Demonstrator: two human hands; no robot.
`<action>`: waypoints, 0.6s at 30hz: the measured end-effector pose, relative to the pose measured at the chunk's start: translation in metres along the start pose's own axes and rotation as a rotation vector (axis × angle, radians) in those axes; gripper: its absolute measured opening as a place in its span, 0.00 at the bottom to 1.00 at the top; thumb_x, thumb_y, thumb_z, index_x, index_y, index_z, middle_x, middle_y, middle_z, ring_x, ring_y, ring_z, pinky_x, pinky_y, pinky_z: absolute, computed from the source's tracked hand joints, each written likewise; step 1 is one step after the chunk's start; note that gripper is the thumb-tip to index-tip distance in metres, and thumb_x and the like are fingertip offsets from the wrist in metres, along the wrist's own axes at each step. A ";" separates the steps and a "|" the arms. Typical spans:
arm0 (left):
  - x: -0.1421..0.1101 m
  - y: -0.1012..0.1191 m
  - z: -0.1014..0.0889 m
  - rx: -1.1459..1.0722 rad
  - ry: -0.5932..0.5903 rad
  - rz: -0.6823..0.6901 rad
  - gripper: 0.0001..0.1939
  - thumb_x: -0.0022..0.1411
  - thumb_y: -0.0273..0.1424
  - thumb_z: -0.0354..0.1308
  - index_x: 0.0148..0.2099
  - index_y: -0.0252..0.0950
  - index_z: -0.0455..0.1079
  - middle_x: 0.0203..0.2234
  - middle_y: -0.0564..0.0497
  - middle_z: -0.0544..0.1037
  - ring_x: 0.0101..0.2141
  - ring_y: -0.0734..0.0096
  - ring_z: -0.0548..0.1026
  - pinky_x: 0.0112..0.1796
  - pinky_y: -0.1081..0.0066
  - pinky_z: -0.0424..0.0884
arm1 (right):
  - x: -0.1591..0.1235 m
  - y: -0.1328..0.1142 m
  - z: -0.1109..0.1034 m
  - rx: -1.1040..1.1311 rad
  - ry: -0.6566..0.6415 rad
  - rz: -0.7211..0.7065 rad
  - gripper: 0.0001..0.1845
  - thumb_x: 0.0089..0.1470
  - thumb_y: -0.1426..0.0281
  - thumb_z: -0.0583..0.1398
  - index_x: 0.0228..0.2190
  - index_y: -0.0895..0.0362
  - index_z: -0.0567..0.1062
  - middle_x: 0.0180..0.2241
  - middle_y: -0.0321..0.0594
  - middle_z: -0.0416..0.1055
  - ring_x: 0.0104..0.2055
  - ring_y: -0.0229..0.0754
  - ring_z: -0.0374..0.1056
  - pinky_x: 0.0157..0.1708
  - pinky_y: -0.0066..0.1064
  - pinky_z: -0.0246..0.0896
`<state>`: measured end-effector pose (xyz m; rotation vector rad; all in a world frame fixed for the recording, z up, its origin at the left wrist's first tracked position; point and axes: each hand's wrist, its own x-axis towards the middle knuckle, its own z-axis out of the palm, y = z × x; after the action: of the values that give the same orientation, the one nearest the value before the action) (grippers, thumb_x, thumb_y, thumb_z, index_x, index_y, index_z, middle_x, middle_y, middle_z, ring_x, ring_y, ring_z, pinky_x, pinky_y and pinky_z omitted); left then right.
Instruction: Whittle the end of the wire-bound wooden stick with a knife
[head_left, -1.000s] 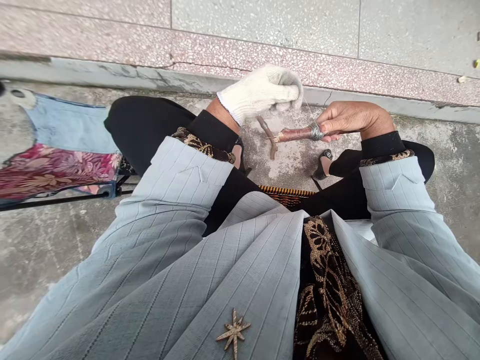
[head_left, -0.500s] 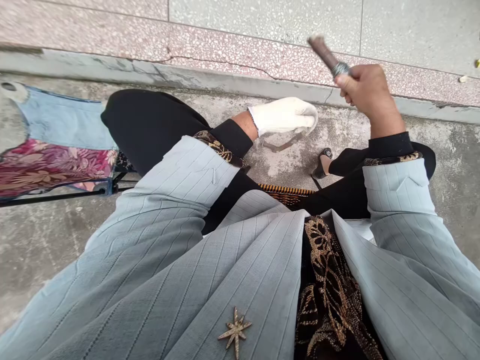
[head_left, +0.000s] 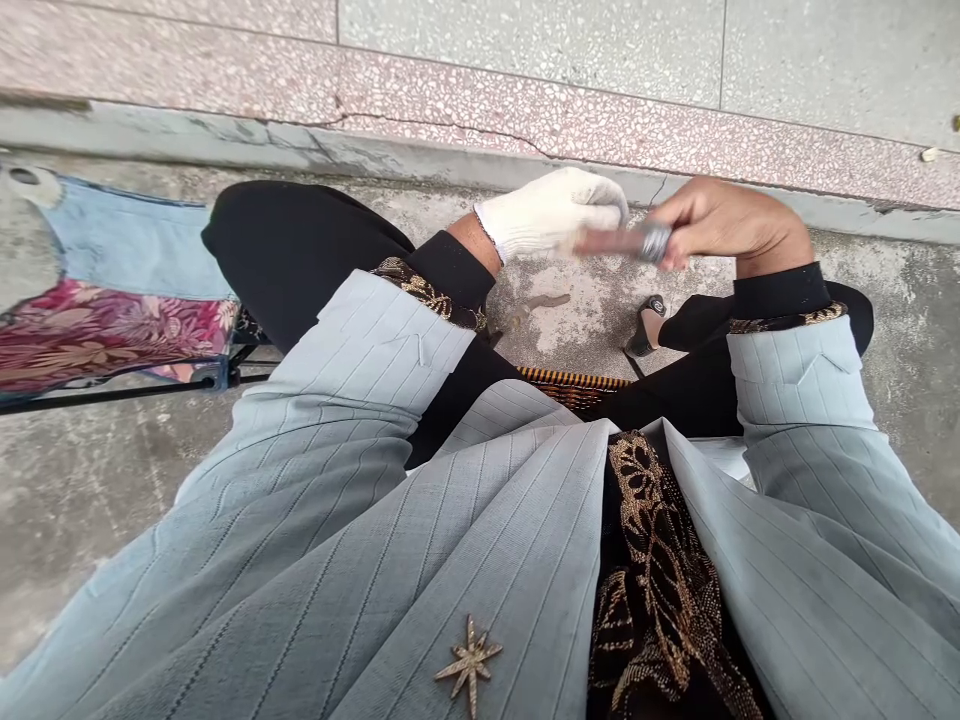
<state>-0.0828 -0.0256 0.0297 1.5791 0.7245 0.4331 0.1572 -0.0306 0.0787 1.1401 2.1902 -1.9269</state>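
My left hand (head_left: 559, 212) wears a white knit glove. Its fingers are curled closed, and what lies inside them is hidden. My right hand (head_left: 720, 220), bare, is closed around a short brown rod-like handle (head_left: 606, 243) with a grey wire-like band near my fingers. The handle is smeared by motion and points left, its far end overlapping the lower side of the glove; I cannot tell whether they touch. Below the glove shows a thin curved brownish strip (head_left: 547, 301); whether it hangs or lies on the ground is unclear.
A folding stool (head_left: 135, 240) with blue denim and pink floral cloth stands at the left. Beyond my hands runs a raised concrete curb (head_left: 420, 158) with terrazzo paving. A woven seat edge (head_left: 574, 385) shows between my legs, beside my black shoe (head_left: 643, 325).
My right hand has swung the handle down and left, from raised to level beside the glove. My left hand has shifted slightly left and up. The curved strip now appears lower and further left.
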 end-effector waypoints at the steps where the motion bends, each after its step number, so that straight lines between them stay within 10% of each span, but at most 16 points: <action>1: 0.002 -0.002 0.001 -0.023 0.026 0.012 0.05 0.65 0.30 0.56 0.37 0.34 0.71 0.26 0.53 0.70 0.27 0.77 0.64 0.30 0.70 0.62 | -0.004 0.000 -0.001 0.073 0.205 -0.095 0.21 0.53 0.51 0.70 0.30 0.56 0.79 0.24 0.34 0.70 0.24 0.34 0.60 0.25 0.31 0.52; 4: 0.005 -0.007 0.004 -0.028 0.057 0.010 0.08 0.66 0.33 0.55 0.37 0.35 0.72 0.26 0.52 0.72 0.26 0.76 0.65 0.29 0.69 0.61 | -0.010 0.008 -0.013 0.252 0.707 -0.263 0.20 0.60 0.48 0.64 0.34 0.52 0.80 0.27 0.36 0.69 0.23 0.37 0.55 0.23 0.36 0.49; 6: 0.006 -0.009 0.005 0.084 0.012 -0.021 0.08 0.65 0.34 0.56 0.38 0.35 0.73 0.26 0.52 0.73 0.25 0.75 0.65 0.29 0.69 0.60 | -0.008 0.018 -0.022 0.310 0.812 -0.206 0.22 0.59 0.42 0.61 0.35 0.46 0.78 0.31 0.38 0.71 0.25 0.41 0.55 0.24 0.39 0.51; 13: 0.002 0.000 0.004 0.344 -0.178 -0.015 0.08 0.63 0.32 0.55 0.37 0.34 0.73 0.24 0.53 0.70 0.25 0.75 0.63 0.31 0.70 0.59 | 0.009 0.052 -0.032 -0.047 0.739 0.103 0.28 0.51 0.31 0.55 0.37 0.38 0.74 0.25 0.39 0.74 0.38 0.52 0.65 0.31 0.43 0.58; 18: -0.005 0.009 -0.004 0.335 -0.195 -0.030 0.11 0.67 0.34 0.53 0.41 0.33 0.74 0.28 0.52 0.76 0.31 0.75 0.63 0.35 0.72 0.60 | 0.013 0.043 -0.033 -0.330 0.620 0.408 0.32 0.50 0.34 0.59 0.34 0.50 0.78 0.22 0.44 0.71 0.32 0.52 0.68 0.34 0.45 0.62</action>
<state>-0.0869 -0.0260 0.0402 1.8912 0.6940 0.1343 0.1846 0.0039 0.0437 2.1021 2.1411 -1.0939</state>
